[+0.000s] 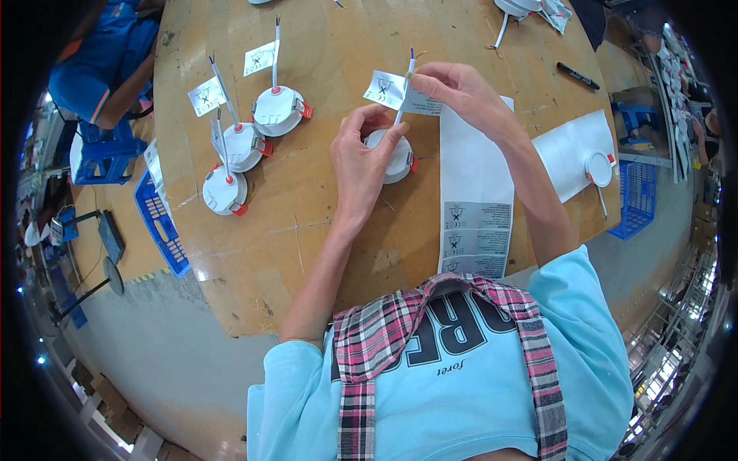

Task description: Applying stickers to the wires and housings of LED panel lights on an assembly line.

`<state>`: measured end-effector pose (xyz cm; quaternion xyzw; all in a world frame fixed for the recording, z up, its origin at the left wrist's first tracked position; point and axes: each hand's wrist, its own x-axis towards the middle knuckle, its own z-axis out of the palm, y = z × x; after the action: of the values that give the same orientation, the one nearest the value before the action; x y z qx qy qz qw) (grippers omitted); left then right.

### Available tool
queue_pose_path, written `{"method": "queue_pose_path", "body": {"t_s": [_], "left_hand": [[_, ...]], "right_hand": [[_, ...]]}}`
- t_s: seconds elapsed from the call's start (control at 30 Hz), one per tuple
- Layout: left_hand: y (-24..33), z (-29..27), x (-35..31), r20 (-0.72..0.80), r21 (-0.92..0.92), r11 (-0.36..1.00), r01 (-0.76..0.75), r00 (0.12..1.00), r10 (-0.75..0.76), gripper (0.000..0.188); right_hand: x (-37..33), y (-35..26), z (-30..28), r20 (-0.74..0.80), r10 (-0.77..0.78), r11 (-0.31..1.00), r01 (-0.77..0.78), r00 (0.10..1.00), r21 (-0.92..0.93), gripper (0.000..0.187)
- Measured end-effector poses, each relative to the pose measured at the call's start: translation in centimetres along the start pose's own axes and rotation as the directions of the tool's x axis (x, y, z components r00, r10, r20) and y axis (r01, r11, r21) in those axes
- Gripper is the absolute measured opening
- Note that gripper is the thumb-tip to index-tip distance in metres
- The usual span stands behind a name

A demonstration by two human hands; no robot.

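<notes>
A round white downlight (398, 163) with a red-tipped clip rests on the table in front of me, its white cable standing up. My left hand (363, 154) is closed around the base of that cable, thumb against it, beside the lamp body. Higher on the cable, a printed label (385, 88) sticks out like a flag to the left. The fingertips of my right hand (461, 91) pinch the label where it meets the cable, below the bare wire ends. Part of the label continues to the right, beneath that hand.
Left of my hands stand several downlights (277, 111) with labelled cables. A label sheet (477, 165) lies under my right forearm. Further right are another white sheet (573, 150), an unlabelled downlight (599, 167) and a black marker (577, 76). A blue crate (161, 223) borders the table's left edge.
</notes>
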<state>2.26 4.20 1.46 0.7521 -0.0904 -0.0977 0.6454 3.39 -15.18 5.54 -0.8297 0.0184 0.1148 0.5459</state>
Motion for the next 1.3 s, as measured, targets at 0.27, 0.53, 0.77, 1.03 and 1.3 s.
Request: {"method": "queue_pose_path", "body": {"t_s": [0.27,0.53,0.77,1.03,1.3], "left_hand": [[-0.3,-0.1,-0.3,0.017,-0.027,0.999,0.018,1.0,-0.018,0.019],[-0.6,0.0,-0.4,-0.007,-0.008,1.0,-0.002,1.0,0.002,0.015],[-0.2,0.2,-0.6,-0.01,-0.035,0.998,-0.054,0.999,0.054,0.015],[-0.2,0.4,-0.9,0.0,0.176,0.959,-0.223,0.974,0.227,0.017],[-0.6,1.0,-1.0,0.06,0.297,0.911,-0.284,0.958,0.279,0.018]], "right_hand": [[0.1,0.5,-0.1,-0.161,-0.093,0.98,0.119,0.983,0.16,0.045],[-0.3,-0.8,-1.3,-0.259,-0.158,0.983,0.176,0.953,0.048,0.037],[-1.3,-1.2,-2.7,-0.397,-0.441,0.887,0.323,0.805,-0.33,0.036],[-0.5,-0.8,-0.8,-0.187,-0.068,0.997,0.075,0.98,0.03,0.035],[1.3,0.1,1.4,-0.346,-0.118,0.992,0.128,0.931,0.004,0.028]]}}
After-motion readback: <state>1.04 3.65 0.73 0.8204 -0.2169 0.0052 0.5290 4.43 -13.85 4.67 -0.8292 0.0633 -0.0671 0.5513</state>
